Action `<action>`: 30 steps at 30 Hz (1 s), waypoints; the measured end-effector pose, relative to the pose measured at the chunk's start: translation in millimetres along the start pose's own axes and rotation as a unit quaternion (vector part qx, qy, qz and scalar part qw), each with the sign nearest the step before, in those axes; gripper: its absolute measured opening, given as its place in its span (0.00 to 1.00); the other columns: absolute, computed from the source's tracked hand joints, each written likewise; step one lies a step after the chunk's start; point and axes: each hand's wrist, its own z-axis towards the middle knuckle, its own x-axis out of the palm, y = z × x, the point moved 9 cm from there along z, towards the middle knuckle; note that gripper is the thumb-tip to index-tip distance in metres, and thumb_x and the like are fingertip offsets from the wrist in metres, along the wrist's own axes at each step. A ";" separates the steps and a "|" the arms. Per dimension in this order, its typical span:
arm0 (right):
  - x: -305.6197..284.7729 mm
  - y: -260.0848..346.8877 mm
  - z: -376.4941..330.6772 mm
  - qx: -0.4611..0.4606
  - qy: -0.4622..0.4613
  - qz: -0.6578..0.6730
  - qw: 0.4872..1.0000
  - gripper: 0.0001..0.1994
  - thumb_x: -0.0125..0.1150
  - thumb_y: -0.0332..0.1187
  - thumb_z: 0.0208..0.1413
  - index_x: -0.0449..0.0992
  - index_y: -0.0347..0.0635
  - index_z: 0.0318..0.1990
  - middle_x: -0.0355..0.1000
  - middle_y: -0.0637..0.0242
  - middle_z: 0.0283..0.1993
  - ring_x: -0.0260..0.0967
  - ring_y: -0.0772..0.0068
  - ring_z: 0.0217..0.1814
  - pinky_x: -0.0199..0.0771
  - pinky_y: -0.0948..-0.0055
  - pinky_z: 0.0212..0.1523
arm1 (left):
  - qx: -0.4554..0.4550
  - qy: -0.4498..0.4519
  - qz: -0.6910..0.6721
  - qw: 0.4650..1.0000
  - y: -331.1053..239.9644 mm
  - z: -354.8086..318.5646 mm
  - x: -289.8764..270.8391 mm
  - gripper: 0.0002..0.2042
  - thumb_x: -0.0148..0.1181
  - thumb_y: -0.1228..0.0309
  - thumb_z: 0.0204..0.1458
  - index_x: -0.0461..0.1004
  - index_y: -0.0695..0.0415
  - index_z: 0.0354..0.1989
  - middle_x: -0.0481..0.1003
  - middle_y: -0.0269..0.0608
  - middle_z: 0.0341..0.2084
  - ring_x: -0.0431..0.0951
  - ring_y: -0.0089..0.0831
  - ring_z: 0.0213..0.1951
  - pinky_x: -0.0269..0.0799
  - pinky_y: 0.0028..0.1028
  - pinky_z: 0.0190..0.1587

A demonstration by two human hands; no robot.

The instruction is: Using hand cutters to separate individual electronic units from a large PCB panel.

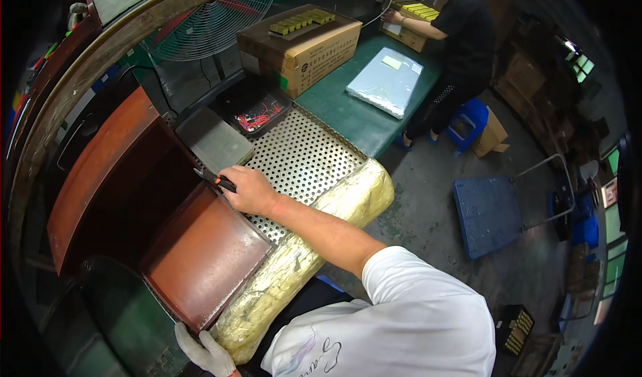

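Observation:
My bare right hand (251, 191) is closed around the dark, orange-trimmed handles of a pair of pliers (224, 183). The tool's metal jaws point left over the upper edge of a reddish-brown metal chute (207, 253). At the bottom, my left hand (202, 351) wears a white glove and rests by the chute's lower corner, with thumb and fingers apart. Nothing shows in it. Beside the chute lies a perforated metal plate (307, 151), edged by a padded roll (354, 193) wrapped in yellowish film.
A grey lidded box (214, 139) and a black tray (284, 106) with red pieces stand beyond the plate. A carton (321, 59) carries yellow parts. A silvery flat package (388, 81) lies on the green table (334, 113). Another person (468, 36) works there. A blue trolley (487, 213) stands at right.

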 end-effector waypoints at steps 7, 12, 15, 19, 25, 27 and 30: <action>5.5 6.0 -0.8 -0.004 0.003 0.005 1.000 0.09 0.66 0.30 0.61 0.81 0.40 0.47 0.81 0.52 0.42 0.80 0.41 0.44 0.82 0.52 0.45 | 0.004 -0.005 0.003 1.000 7.3 -2.3 -2.6 0.26 0.53 0.73 0.65 0.66 0.72 0.71 0.69 0.63 0.70 0.69 0.55 0.71 0.59 0.44 0.76; 0.2 4.4 -2.3 0.001 0.007 -0.002 1.000 0.09 0.66 0.30 0.60 0.81 0.40 0.46 0.81 0.52 0.42 0.80 0.40 0.44 0.82 0.51 0.45 | 0.025 -0.005 0.002 1.000 6.9 -0.3 2.3 0.26 0.53 0.73 0.66 0.67 0.72 0.71 0.69 0.62 0.70 0.69 0.54 0.71 0.59 0.44 0.76; 1.6 7.3 -0.4 -0.005 0.012 -0.001 1.000 0.09 0.67 0.30 0.60 0.81 0.40 0.47 0.80 0.51 0.41 0.80 0.40 0.44 0.82 0.52 0.45 | 0.004 -0.017 0.011 1.000 2.8 -0.6 -2.4 0.26 0.53 0.73 0.66 0.67 0.72 0.71 0.70 0.62 0.69 0.70 0.53 0.70 0.60 0.43 0.76; 1.3 11.5 -1.5 -0.010 0.008 0.007 1.000 0.08 0.65 0.31 0.62 0.81 0.41 0.46 0.79 0.52 0.41 0.79 0.39 0.42 0.82 0.49 0.43 | -0.026 -0.030 -0.005 0.999 7.0 -6.8 -5.3 0.25 0.54 0.73 0.66 0.68 0.71 0.70 0.70 0.62 0.68 0.71 0.53 0.69 0.61 0.43 0.75; 1.5 20.2 -3.3 -0.020 0.006 0.016 1.000 0.11 0.67 0.28 0.59 0.81 0.39 0.48 0.80 0.51 0.42 0.79 0.40 0.43 0.81 0.53 0.44 | -0.064 -0.046 -0.004 0.997 4.7 -28.4 -1.3 0.25 0.55 0.74 0.65 0.69 0.71 0.70 0.71 0.62 0.68 0.71 0.54 0.68 0.63 0.43 0.74; 2.8 30.8 -4.0 -0.028 0.012 0.036 0.999 0.12 0.67 0.27 0.58 0.81 0.38 0.48 0.79 0.52 0.41 0.79 0.43 0.42 0.81 0.54 0.43 | -0.033 -0.038 0.007 0.999 2.1 -31.4 -0.1 0.26 0.56 0.72 0.65 0.68 0.70 0.71 0.71 0.62 0.68 0.71 0.55 0.68 0.63 0.46 0.73; 0.5 51.4 -5.1 -0.040 0.034 0.064 0.997 0.12 0.68 0.26 0.56 0.81 0.38 0.48 0.79 0.53 0.40 0.79 0.45 0.40 0.80 0.56 0.40 | -0.020 -0.044 0.030 0.998 5.0 -36.3 -2.0 0.26 0.57 0.72 0.65 0.68 0.70 0.71 0.71 0.62 0.68 0.71 0.56 0.68 0.63 0.47 0.73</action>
